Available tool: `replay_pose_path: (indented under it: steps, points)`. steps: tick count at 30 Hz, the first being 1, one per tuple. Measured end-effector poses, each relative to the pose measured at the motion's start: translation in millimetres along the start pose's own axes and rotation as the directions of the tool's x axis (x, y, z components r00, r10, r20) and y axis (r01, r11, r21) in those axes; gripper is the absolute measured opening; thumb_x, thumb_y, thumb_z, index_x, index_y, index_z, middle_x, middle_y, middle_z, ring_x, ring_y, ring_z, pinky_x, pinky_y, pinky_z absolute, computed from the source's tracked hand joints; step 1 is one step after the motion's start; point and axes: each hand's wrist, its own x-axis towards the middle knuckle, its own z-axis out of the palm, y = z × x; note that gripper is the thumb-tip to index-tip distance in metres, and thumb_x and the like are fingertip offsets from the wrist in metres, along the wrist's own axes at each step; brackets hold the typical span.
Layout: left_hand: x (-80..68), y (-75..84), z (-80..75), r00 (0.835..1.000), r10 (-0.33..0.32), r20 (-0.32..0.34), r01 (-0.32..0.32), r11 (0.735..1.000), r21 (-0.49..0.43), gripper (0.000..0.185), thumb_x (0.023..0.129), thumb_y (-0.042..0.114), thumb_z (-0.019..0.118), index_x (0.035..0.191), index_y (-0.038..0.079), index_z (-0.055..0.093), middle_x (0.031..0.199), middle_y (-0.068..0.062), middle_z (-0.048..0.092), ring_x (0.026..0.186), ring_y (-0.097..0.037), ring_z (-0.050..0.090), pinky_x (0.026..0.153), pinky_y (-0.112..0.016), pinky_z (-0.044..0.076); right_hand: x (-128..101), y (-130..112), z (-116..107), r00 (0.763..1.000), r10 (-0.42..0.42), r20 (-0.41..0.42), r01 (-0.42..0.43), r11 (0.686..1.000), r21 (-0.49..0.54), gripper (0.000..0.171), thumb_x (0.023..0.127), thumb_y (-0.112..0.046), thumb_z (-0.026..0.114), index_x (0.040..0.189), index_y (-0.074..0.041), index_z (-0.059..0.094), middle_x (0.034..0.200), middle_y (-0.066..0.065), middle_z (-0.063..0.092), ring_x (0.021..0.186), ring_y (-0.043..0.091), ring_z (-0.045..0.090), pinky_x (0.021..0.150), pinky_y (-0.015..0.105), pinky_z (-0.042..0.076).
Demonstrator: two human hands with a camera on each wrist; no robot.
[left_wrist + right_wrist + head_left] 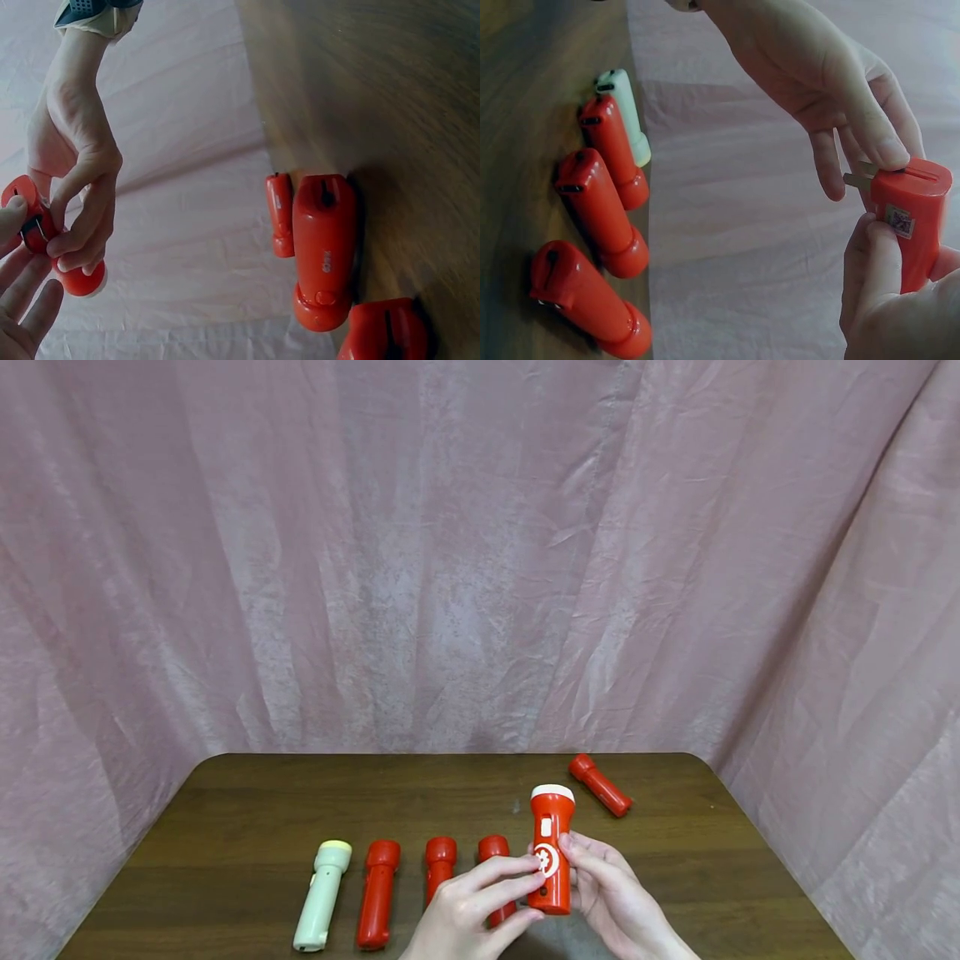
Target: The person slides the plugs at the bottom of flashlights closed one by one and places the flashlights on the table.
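Both hands hold a red flashlight (553, 818) with a white rim, white switch and white round emblem, lens end up, over the front right of the table. My right hand (618, 893) grips its body from the right. With thumb and fingers my left hand (476, 902) pinches the lower end. Two metal plug prongs (860, 180) stick out at that end in the right wrist view, beside the left thumb (891, 152). A printed square label (899, 222) shows on the flashlight's back.
On the brown wooden table (247, 827), a pale green flashlight (321, 902) and several red flashlights (378, 893) lie in a row to the left, partly behind my left hand. Another red flashlight (602, 787) lies apart at the back right. A pink curtain (450, 568) hangs behind.
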Motion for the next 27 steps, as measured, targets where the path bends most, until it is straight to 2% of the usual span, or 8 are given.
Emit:
replay_pose_path:
  steps: [7, 13, 21, 27]
  points:
    - [-0.8, 0.1, -1.4, 1.000, -0.022, 0.005, 0.022, 1.000, -0.001, 0.028, 0.097, 0.024, 0.078, 0.118, 0.007, 0.079, 0.115, -0.007, 0.079, 0.101, -0.015, 0.078, 0.092, -0.015, 0.060, 2.6, 2.4, 2.6, 0.999, -0.025, 0.023, 0.024, 0.999, 0.040, 0.041, 0.115, -0.011, 0.027, 0.128, -0.015, 0.066, 0.120, -0.005, 0.078, 0.109, 0.004, 0.074, 0.098, 0.024, 0.061]
    - [0.0, -1.2, -1.5, 1.000, -0.010, -0.010, 0.010, 1.000, 0.005, 0.027, 0.098, 0.025, 0.076, 0.117, 0.006, 0.079, 0.114, -0.008, 0.080, 0.101, -0.015, 0.079, 0.092, -0.016, 0.060, 4.1, 3.9, 2.4, 0.999, -0.032, 0.021, 0.031, 0.998, 0.046, 0.042, 0.115, -0.012, 0.027, 0.127, -0.015, 0.066, 0.121, -0.005, 0.078, 0.110, 0.004, 0.074, 0.098, 0.024, 0.061]
    - [0.7, -2.2, -1.2, 0.999, -0.019, -0.031, 0.016, 0.997, -0.071, 0.027, 0.095, 0.021, 0.080, 0.114, 0.003, 0.079, 0.111, -0.011, 0.080, 0.099, -0.019, 0.078, 0.094, -0.017, 0.060, 3.5, 2.7, 5.4, 0.998, -0.017, 0.060, 0.011, 0.994, 0.111, 0.047, 0.116, -0.013, 0.023, 0.131, -0.013, 0.067, 0.123, -0.003, 0.078, 0.111, 0.005, 0.074, 0.100, 0.025, 0.061]
    - [1.6, -4.3, -0.9, 0.999, 0.006, -0.042, -0.010, 0.997, -0.074, 0.027, 0.094, 0.021, 0.080, 0.113, 0.002, 0.079, 0.110, -0.013, 0.079, 0.099, -0.021, 0.078, 0.096, -0.020, 0.060, 2.9, 5.2, 4.4, 0.997, -0.041, 0.070, 0.035, 0.995, 0.089, 0.046, 0.116, -0.012, 0.022, 0.133, -0.013, 0.065, 0.126, -0.002, 0.077, 0.113, 0.006, 0.074, 0.100, 0.025, 0.061]
